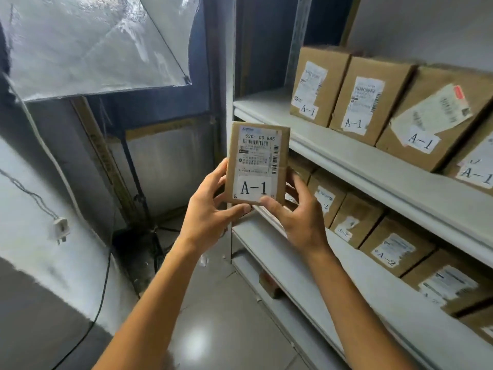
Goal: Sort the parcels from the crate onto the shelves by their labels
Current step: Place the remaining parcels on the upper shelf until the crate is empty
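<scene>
Glossy grey tiled floor [229, 311], white wall [416, 25]

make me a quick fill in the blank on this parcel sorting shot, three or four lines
1. The parcel held up by the left hand and right hand is labelled ____.
2. Boxes on the upper shelf are labelled ____.
3. Boxes on the shelf below are labelled ____.
4. By its label, the held parcel belongs on the ____ shelf.

Missing words: A-1; A-1; A-2; upper
</scene>
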Available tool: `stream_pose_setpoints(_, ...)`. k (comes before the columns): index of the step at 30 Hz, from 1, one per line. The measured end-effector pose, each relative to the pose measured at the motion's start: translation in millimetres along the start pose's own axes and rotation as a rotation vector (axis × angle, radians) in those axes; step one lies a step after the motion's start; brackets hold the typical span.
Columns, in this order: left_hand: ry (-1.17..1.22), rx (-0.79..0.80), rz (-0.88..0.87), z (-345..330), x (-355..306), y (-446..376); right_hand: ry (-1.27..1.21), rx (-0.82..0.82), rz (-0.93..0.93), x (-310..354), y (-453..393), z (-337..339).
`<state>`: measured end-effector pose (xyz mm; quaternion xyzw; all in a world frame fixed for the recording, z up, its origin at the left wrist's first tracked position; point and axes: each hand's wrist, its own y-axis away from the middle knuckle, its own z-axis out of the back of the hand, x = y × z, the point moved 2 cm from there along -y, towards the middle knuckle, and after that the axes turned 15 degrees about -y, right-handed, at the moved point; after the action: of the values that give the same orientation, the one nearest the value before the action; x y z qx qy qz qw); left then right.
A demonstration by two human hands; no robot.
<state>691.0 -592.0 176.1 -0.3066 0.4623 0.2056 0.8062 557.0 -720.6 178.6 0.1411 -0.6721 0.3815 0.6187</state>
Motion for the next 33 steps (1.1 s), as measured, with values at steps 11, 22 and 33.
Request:
stream_pose_setpoints(11,-0.032,-0.029,-0.107,-30,42,-190,0.087,-0.093,0.091,-49,-181,18)
stream_pose_setpoints(22,-0.106,-0.113,-0.150,-31,75,-348,0.318,-0.231,0.164,-76,-330,10)
stream_pose_setpoints(33,-0.261,-0.014,-0.265,-43,104,-436,0.590,-0.397,0.122,-100,-363,-12)
